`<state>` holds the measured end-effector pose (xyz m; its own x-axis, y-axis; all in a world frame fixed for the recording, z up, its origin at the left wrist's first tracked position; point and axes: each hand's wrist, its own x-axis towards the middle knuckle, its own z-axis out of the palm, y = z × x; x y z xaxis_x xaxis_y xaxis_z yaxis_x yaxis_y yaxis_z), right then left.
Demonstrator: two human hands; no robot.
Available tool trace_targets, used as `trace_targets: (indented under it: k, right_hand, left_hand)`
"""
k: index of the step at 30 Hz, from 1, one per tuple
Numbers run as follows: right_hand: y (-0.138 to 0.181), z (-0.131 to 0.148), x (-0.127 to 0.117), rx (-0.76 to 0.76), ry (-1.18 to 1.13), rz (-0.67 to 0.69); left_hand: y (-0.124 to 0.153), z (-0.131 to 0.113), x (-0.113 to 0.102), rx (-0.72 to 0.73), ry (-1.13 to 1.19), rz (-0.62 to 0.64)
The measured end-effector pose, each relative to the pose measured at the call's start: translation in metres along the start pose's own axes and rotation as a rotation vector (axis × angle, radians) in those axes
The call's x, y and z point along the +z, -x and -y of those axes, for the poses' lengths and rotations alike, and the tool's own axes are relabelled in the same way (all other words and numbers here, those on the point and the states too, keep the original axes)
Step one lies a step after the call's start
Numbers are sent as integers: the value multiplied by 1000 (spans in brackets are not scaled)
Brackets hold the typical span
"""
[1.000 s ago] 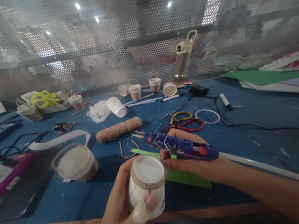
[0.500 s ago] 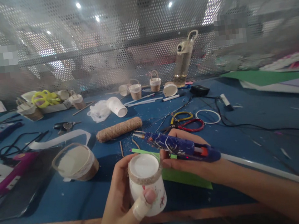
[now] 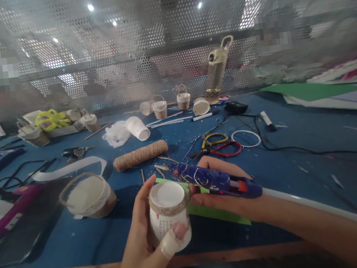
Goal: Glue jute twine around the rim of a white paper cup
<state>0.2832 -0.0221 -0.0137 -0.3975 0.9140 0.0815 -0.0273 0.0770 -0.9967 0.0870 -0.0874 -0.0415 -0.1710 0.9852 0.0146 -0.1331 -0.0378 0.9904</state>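
Note:
My left hand (image 3: 145, 241) is closed around a white printed paper cup (image 3: 172, 220), its thumb, with a bandage wrapped on it, across the front. The cup is upside down, base up, and a band of twine (image 3: 169, 209) runs round it just under the base rim. My right hand (image 3: 223, 185) grips a blue hot glue gun (image 3: 207, 177) with a long white glue stick (image 3: 302, 199) sticking out behind. Its nozzle points left, above and behind the cup, apart from it. My right fingertips are close beside the cup; whether they touch it or pinch the twine, I cannot tell.
A spool of twine (image 3: 140, 155) lies beyond the cup, and a small basket (image 3: 104, 205) stands left. Red- and yellow-handled cutters (image 3: 223, 148), a white ring (image 3: 246, 139) and a black cord (image 3: 296, 148) lie right. Green paper (image 3: 219, 213) is under my right hand. Small baskets line the back.
My left hand has turned the cup, so printed writing now faces me where a picture was. The glue gun's nozzle has dipped slightly. Both hands keep their hold.

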Motion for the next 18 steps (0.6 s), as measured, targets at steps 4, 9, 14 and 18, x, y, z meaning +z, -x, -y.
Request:
trace_targets:
  k: [4,9,14,18]
  right_hand:
    - [-2,-4,-3,-10,26,2]
    - [-8,-9,-7,0,64,13]
    - [-9,-5,-8,19,167,-35]
    - [-5,0,-10,13,226,-85]
  left_hand:
    - [1,-1,1,-6,48,-22]
    - [1,0,-8,-25,74,-12]
    - [2,-4,-10,-39,135,26]
    - [3,-7,-9,-54,137,21]
